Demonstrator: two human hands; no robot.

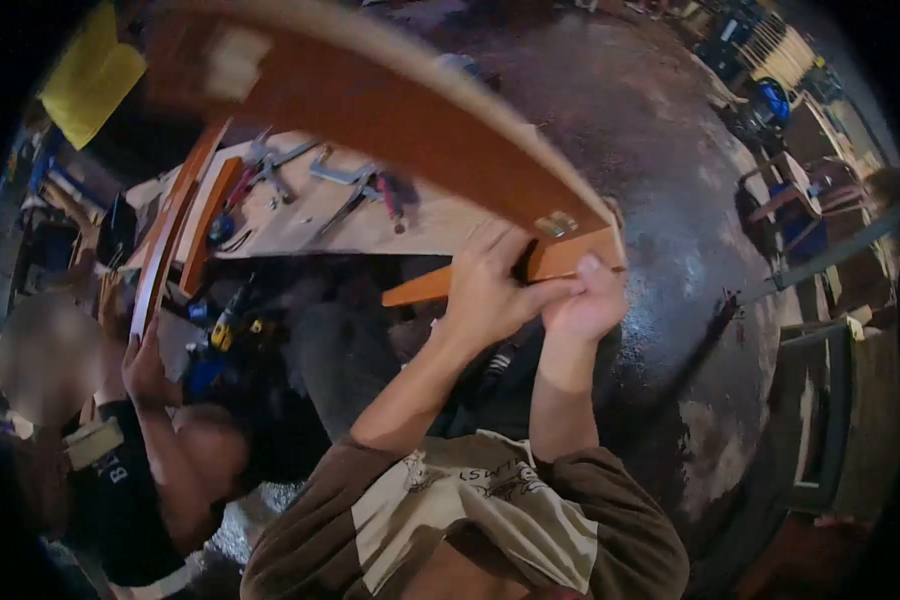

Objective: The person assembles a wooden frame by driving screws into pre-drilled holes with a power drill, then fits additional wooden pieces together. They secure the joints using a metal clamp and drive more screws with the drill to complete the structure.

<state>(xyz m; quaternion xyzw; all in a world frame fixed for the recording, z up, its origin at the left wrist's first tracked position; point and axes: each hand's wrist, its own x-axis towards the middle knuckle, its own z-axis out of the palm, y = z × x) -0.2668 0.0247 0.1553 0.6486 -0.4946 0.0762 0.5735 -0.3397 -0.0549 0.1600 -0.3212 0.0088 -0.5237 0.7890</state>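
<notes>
A long orange-brown wooden board with a pale edge rises from in front of me toward the upper left, its far end blurred. Near its lower right end sits a small brass-coloured metal fitting. A shorter tapered wooden piece meets the board at that corner. My left hand is wrapped around the short piece, fingers partly behind it. Right beside it, my right hand closes on the same piece at the corner, thumb up. The thumbs of both hands nearly meet.
On the left, a co-worker's hand holds another long wooden piece. A plywood bench top carries a clamp and other tools. Below it lies a yellow drill. A metal-framed chair stands right.
</notes>
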